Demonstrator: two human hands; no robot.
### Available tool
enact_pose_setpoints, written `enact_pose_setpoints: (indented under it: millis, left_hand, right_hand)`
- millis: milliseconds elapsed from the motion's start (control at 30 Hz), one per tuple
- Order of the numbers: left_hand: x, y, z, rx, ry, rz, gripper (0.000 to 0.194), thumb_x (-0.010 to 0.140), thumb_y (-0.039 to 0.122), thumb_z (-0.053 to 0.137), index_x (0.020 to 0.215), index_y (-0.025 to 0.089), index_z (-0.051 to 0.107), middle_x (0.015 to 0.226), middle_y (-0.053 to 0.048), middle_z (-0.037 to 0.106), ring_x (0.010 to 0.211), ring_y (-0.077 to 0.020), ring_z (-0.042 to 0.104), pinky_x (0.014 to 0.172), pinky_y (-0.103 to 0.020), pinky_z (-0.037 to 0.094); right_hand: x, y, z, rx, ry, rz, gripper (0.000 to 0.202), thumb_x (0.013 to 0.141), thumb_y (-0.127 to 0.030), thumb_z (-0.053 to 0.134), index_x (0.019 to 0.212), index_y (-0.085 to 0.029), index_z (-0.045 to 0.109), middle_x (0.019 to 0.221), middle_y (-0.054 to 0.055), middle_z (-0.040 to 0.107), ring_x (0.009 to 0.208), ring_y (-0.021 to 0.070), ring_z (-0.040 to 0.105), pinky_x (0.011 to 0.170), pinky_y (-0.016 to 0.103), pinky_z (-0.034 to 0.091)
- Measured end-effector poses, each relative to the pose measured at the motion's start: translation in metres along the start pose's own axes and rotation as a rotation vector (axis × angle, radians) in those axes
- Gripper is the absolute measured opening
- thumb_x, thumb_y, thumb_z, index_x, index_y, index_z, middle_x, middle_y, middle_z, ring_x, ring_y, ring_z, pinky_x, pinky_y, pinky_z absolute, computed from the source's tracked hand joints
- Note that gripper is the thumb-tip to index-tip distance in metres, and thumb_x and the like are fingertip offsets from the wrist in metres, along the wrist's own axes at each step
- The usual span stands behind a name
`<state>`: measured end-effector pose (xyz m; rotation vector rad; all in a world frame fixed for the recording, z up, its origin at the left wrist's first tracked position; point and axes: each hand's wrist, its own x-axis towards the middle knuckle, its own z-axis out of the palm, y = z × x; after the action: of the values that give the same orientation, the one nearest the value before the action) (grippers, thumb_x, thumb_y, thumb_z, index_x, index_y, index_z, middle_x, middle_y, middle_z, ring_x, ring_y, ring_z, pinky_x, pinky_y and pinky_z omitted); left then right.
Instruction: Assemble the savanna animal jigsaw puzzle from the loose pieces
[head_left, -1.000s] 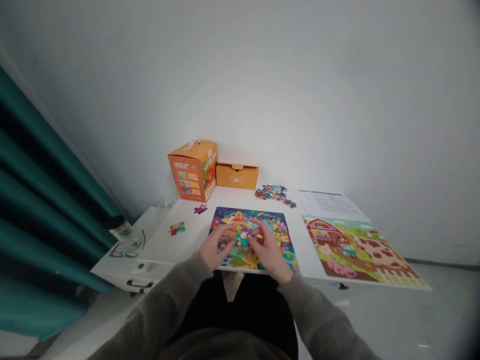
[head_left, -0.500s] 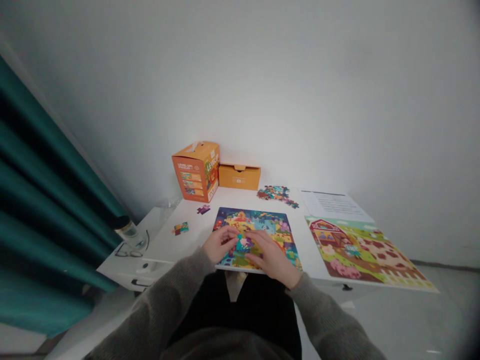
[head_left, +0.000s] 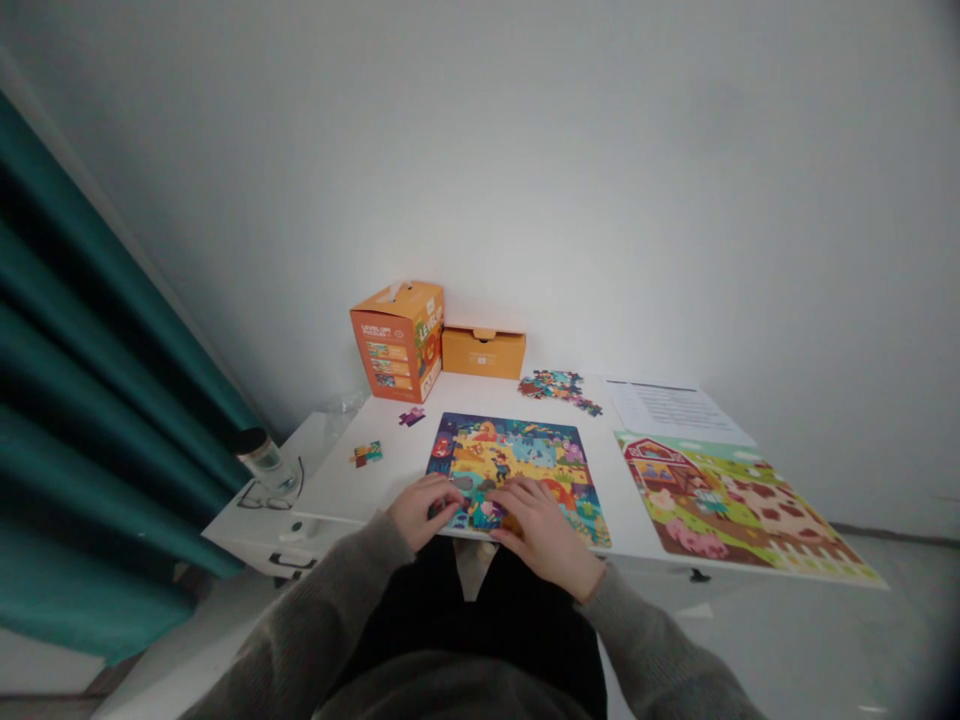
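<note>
A colourful jigsaw puzzle (head_left: 525, 450) in a dark blue border lies near the table's front edge. At its lower left corner is my left hand (head_left: 425, 510), thumb and fingers drawn together; whatever is between them is too small to make out. My right hand (head_left: 536, 525) rests over the lower middle of the puzzle, fingers bent, with its fingertips touching a teal and pink piece (head_left: 486, 508). Left of the puzzle lie a few joined orange and green pieces (head_left: 367, 454) and a purple piece (head_left: 412, 417).
Behind stand an orange puzzle box (head_left: 399, 345) and a low orange carton (head_left: 484, 354). Joined pieces (head_left: 551, 385) lie at the back, a printed sheet (head_left: 675, 410) and a farm picture (head_left: 739, 505) at right. Glasses (head_left: 264, 497) and a lidded jar (head_left: 268, 465) sit left.
Both hands have moved down toward the puzzle's front edge, and my left hand has shifted left. The teal and pink piece is lower, and more of the puzzle's middle shows.
</note>
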<state>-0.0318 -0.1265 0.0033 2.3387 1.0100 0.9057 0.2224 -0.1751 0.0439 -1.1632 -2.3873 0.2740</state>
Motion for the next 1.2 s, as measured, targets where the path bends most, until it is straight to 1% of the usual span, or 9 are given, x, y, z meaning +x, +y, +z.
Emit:
enact_pose_setpoints:
  millis: [200,400,500,600,667,767,900,1033,1200]
  left_hand:
    - [-0.004,-0.004,0.009,0.032,-0.010,0.027,0.016,0.093,0.024,0.053,0.084,0.018,0.065,0.072,-0.001,0.055,0.071,-0.0158,0.053,0.073,-0.029,0.044]
    - [-0.003,-0.001,0.003,0.066,-0.051,0.036,0.014,0.092,0.022,0.053,0.083,0.018,0.064,0.074,-0.001,0.057,0.073,-0.0161,0.054,0.074,-0.030,0.045]
    - [0.004,0.011,0.003,0.109,-0.042,0.049,0.009,0.091,0.023,0.056,0.086,0.020,0.063,0.077,-0.001,0.061,0.075,-0.0171,0.056,0.077,-0.031,0.046]
    - [0.017,0.032,0.011,0.173,-0.018,0.111,0.010,0.087,0.030,0.063,0.092,0.021,0.062,0.090,-0.005,0.065,0.090,-0.0216,0.058,0.084,-0.035,0.046]
    - [0.028,0.045,0.020,0.215,-0.062,0.157,0.022,0.083,0.035,0.070,0.100,0.022,0.062,0.105,-0.006,0.065,0.102,-0.0244,0.057,0.089,-0.037,0.044]
    - [0.040,0.056,0.034,0.256,-0.158,0.172,0.031,0.080,0.040,0.074,0.102,0.023,0.061,0.113,-0.006,0.064,0.105,-0.0249,0.055,0.090,-0.038,0.042]
    - [0.046,0.049,0.043,0.266,-0.263,0.180,0.029,0.080,0.036,0.075,0.101,0.023,0.061,0.109,-0.004,0.065,0.104,-0.0246,0.055,0.087,-0.037,0.040]
    - [0.044,0.039,0.044,0.216,-0.281,0.198,0.028,0.079,0.029,0.075,0.103,0.023,0.062,0.110,-0.004,0.065,0.107,-0.0249,0.055,0.090,-0.037,0.040]
    - [0.045,0.035,0.044,0.147,-0.268,0.220,0.027,0.078,0.024,0.074,0.103,0.023,0.064,0.113,-0.005,0.063,0.106,-0.0242,0.055,0.093,-0.037,0.041]
  right_hand:
    - [0.001,0.001,0.003,0.010,-0.010,0.004,0.040,0.089,-0.027,0.070,0.127,-0.025,0.058,0.124,0.007,0.065,0.120,0.0279,0.051,0.105,0.047,0.041]
    - [-0.011,0.020,-0.008,0.008,0.037,0.087,0.042,0.087,-0.028,0.072,0.127,-0.023,0.057,0.122,0.008,0.064,0.118,0.0278,0.052,0.102,0.046,0.044]
    - [-0.021,0.029,-0.011,0.025,0.047,0.124,0.041,0.086,-0.027,0.072,0.125,-0.023,0.058,0.121,0.009,0.064,0.117,0.0279,0.053,0.101,0.046,0.045]
    - [-0.028,0.032,-0.009,0.036,0.061,0.133,0.041,0.087,-0.027,0.071,0.126,-0.024,0.057,0.123,0.009,0.063,0.118,0.0285,0.052,0.102,0.047,0.044]
    - [-0.029,0.031,-0.006,0.035,0.070,0.132,0.043,0.087,-0.027,0.071,0.127,-0.024,0.057,0.123,0.010,0.063,0.119,0.0287,0.052,0.102,0.047,0.044]
    - [-0.029,0.028,-0.004,0.032,0.056,0.122,0.042,0.087,-0.028,0.072,0.126,-0.023,0.058,0.120,0.010,0.063,0.118,0.0288,0.053,0.102,0.047,0.045]
    - [-0.028,0.027,-0.003,0.021,0.045,0.111,0.044,0.086,-0.029,0.073,0.126,-0.023,0.058,0.120,0.010,0.065,0.119,0.0289,0.053,0.102,0.048,0.044]
    - [-0.031,0.027,-0.005,0.022,0.059,0.065,0.047,0.087,-0.029,0.071,0.131,-0.022,0.054,0.127,0.010,0.062,0.121,0.0285,0.052,0.105,0.050,0.043]
    - [-0.042,0.026,-0.012,0.013,0.106,0.074,0.021,0.098,-0.022,0.053,0.116,-0.023,0.064,0.113,0.010,0.063,0.110,0.0253,0.057,0.100,0.048,0.047]
